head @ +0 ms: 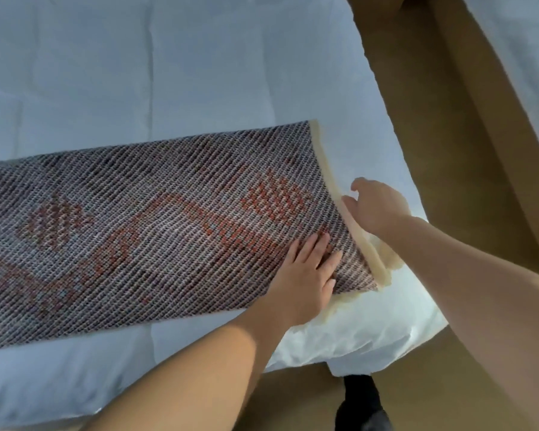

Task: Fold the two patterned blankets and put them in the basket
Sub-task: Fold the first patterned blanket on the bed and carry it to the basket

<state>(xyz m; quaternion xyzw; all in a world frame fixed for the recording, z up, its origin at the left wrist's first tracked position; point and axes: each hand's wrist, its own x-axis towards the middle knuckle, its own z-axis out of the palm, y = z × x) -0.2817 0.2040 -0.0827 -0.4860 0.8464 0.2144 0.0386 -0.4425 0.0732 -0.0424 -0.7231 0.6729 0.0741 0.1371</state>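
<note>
One patterned blanket (156, 225), woven grey with red motifs and a cream border, lies as a long folded strip across the white bed (137, 73). My left hand (305, 275) presses flat on its near right corner, fingers straight. My right hand (375, 205) is at the blanket's right cream edge, its fingers curled at the border. Whether it pinches the edge I cannot tell. No second blanket and no basket appear in view.
The bed's corner (371, 337) hangs over a brown floor (448, 150). A second white-covered surface (517, 57) is at the upper right. A dark object (363, 405) lies on the floor below the bed corner.
</note>
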